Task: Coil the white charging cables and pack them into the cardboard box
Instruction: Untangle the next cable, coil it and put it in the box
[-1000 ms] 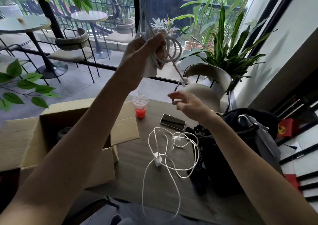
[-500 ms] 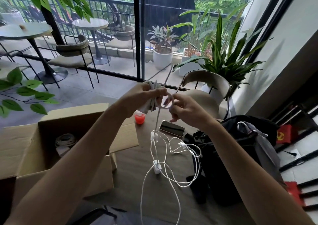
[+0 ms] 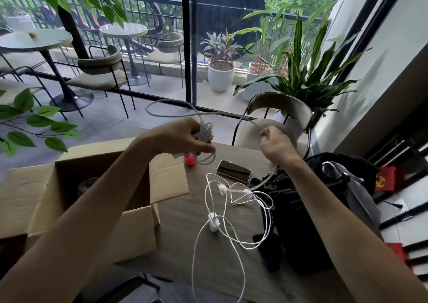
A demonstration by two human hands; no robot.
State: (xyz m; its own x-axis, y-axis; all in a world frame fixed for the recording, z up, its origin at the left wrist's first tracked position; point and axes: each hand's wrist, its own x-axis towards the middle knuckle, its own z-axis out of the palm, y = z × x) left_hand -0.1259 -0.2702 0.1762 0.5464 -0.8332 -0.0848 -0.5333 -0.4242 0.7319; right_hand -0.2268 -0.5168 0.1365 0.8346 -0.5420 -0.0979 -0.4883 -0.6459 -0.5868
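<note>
The left hand (image 3: 185, 138) is raised above the table (image 3: 180, 251). Its fingers are curled around a bundle of coiled white cable (image 3: 206, 132), and some loops hang below the fingers. From this bundle a free strand (image 3: 171, 100) goes up in a wide loop to the left, above the hand, and then crosses over to the right hand (image 3: 276, 146).

The right hand is at about the same height and well apart from the left. It pinches this strand between thumb and fingers. Below the right wrist the strand runs down to the table and reaches the loose white cables (image 3: 221, 188). These cables lie tangled on the table, lower than both hands and between them, with a small white adapter (image 3: 212, 221) in the middle.

The cardboard box (image 3: 136, 231) stands open under the left forearm. Something dark and round is inside, but I cannot tell what it is.

A phone (image 3: 234, 170) lies face up between the hands, a little lower. A red cup (image 3: 190, 160) is just below the left hand, partly hidden by the loops. A black bag (image 3: 301, 221) sits under the right forearm.
</note>
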